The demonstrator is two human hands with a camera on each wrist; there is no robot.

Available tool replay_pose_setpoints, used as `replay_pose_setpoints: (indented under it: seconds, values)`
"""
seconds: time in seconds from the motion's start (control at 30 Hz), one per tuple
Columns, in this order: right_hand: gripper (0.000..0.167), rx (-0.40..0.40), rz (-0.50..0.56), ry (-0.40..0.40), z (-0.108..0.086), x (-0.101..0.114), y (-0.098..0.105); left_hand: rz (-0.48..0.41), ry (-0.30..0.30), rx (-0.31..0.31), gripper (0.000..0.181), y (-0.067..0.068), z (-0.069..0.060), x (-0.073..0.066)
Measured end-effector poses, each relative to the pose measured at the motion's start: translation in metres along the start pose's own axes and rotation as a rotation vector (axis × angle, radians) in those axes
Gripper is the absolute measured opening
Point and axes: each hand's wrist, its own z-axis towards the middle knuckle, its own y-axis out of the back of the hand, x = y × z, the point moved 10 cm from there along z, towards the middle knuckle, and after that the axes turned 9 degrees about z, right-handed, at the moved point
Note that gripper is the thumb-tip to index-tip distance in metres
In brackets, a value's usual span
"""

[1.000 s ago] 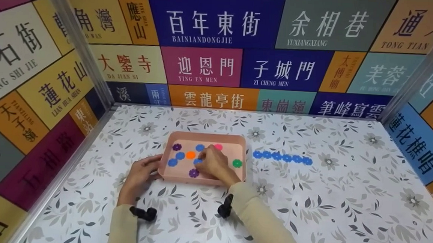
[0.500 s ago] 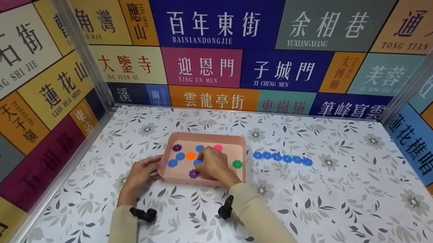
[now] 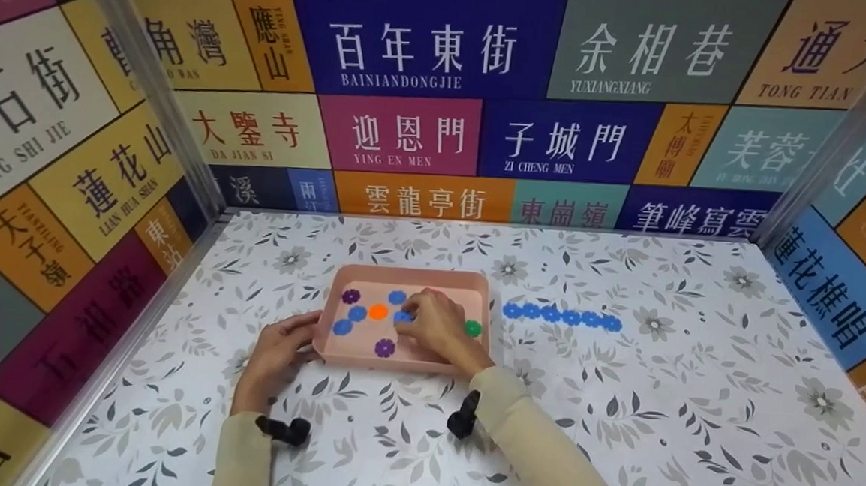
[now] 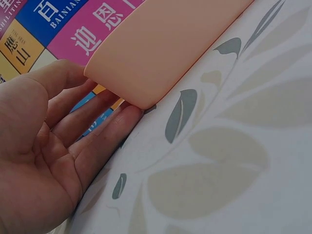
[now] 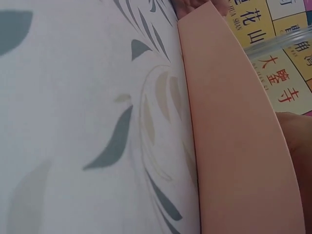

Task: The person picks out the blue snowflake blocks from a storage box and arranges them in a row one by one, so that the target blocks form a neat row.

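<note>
A pink tray point(image 3: 403, 364) holds flower-shaped pieces: several blue ones, two purple, one orange point(image 3: 378, 312), one green point(image 3: 472, 327) and a pinkish-red one partly hidden. My right hand point(image 3: 439, 330) is over its middle, pinching a blue flower piece point(image 3: 403, 317) at the fingertips. In the right wrist view the tray wall point(image 5: 239, 126) hides most of that hand point(image 5: 298, 141). My left hand point(image 3: 276, 354) rests against the tray's left side. The left wrist view shows its relaxed fingers point(image 4: 129, 114) touching the tray corner point(image 4: 141, 63).
A row of several blue flower pieces point(image 3: 571, 317) lies on the floral table surface point(image 3: 654, 437), right of the tray. Panels with printed characters point(image 3: 423, 39) stand behind and on both sides, with clear uprights at the corners. Black wrist cameras sit on both sleeves.
My right hand has moved slightly right and up, and the blue piece at its fingertips has shifted with it. My left hand stays at the tray's side.
</note>
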Motion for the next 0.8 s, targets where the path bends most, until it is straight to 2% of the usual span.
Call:
replay_pose_setpoints:
  seconds: [0.13,0.27,0.47,0.67,0.8]
  values:
    - [0.034,-0.035,0.016,0.011,-0.003,0.0,0.012,0.022,0.025,-0.004,0.041,0.001,0.001,0.003]
    - [0.032,-0.091,-0.003,0.062,-0.005,0.002,0.03,0.046,0.044,-0.009,0.043,0.001,0.001,0.003]
    - [0.027,-0.192,-0.026,0.148,-0.011,0.001,0.062,0.038,0.031,-0.004,0.044,0.0,0.001,0.002]
    - [0.026,-0.227,-0.041,0.202,-0.017,-0.008,0.09,0.013,0.005,-0.005,0.042,-0.001,0.0,0.0]
    - [0.026,-0.261,-0.046,0.209,-0.02,-0.02,0.108,0.028,0.018,-0.009,0.042,0.0,-0.001,0.0]
